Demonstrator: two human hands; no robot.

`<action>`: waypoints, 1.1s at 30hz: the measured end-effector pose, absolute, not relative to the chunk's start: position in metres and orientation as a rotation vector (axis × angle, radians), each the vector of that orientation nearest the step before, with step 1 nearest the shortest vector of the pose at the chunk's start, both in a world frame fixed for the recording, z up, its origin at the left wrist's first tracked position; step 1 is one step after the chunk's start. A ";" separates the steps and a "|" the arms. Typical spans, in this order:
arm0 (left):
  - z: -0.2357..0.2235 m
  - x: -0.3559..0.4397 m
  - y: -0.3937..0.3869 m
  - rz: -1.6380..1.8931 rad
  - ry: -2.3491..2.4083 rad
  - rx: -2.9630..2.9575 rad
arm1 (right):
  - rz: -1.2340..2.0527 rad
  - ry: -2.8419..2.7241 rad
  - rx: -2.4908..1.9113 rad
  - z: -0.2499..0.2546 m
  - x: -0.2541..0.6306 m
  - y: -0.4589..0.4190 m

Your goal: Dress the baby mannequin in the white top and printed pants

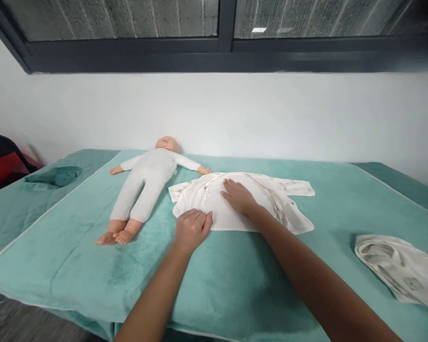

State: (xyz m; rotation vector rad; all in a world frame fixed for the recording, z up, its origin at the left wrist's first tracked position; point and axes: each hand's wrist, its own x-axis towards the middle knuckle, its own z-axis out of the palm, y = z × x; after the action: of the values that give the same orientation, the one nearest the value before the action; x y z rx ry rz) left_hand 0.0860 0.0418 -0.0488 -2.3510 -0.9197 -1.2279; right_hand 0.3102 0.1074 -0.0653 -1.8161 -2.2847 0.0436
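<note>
- Nearest to the camera, the two bare forearms (314, 273) are seen, stretched forward over the green cover (214, 289).
- The left hand (193, 229) is placed at the near edge of the white garment (231, 220), left of its middle. Its fingers are bent inward and their tips are hidden; whether the hem is held cannot be told.
- The right hand (238, 197) is laid open on the garment, palm down, with nothing gripped. It is placed deeper and nearer to the middle.
- The garment is spread flat under and between the hands, its long axis turned from left to right, across the forearms. The right sleeve end (303, 188) is reached more nearly by the right hand, the left one (178, 189) by the left.
- Farther left, a doll (148, 173) is laid on its back; at far right, a folded cloth (401, 266) is seen.
</note>
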 end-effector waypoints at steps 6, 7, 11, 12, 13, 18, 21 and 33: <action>-0.051 0.085 0.042 -1.249 -0.930 -2.356 | 0.027 -2.149 -1.945 -0.071 0.377 0.096; -0.051 0.085 0.042 -1.262 -0.928 -2.351 | 0.023 -2.129 -1.957 -0.072 0.384 0.092; -0.051 0.086 0.042 -1.298 -0.918 -2.329 | 0.012 -2.106 -1.985 -0.074 0.395 0.082; -0.050 0.086 0.042 -1.300 -0.918 -2.327 | 0.007 -2.106 -1.999 -0.075 0.394 0.082; -0.050 0.086 0.042 -1.298 -0.920 -2.328 | 0.002 -2.104 -2.015 -0.075 0.392 0.081; -0.048 0.086 0.041 -1.227 -0.948 -2.375 | -0.028 -2.123 -2.076 -0.075 0.385 0.079; -0.049 0.087 0.042 -1.178 -0.967 -2.406 | -0.031 -2.136 -2.112 -0.074 0.380 0.070; -0.051 0.089 0.044 -1.083 -1.131 -2.393 | 0.056 -2.147 -2.145 -0.066 0.359 0.019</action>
State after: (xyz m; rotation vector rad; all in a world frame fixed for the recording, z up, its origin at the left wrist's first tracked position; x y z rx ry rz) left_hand 0.0892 0.0439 -0.0515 -2.3929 -1.1308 -1.0834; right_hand 0.3585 0.0193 -0.0662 -2.1454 -2.1470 0.0555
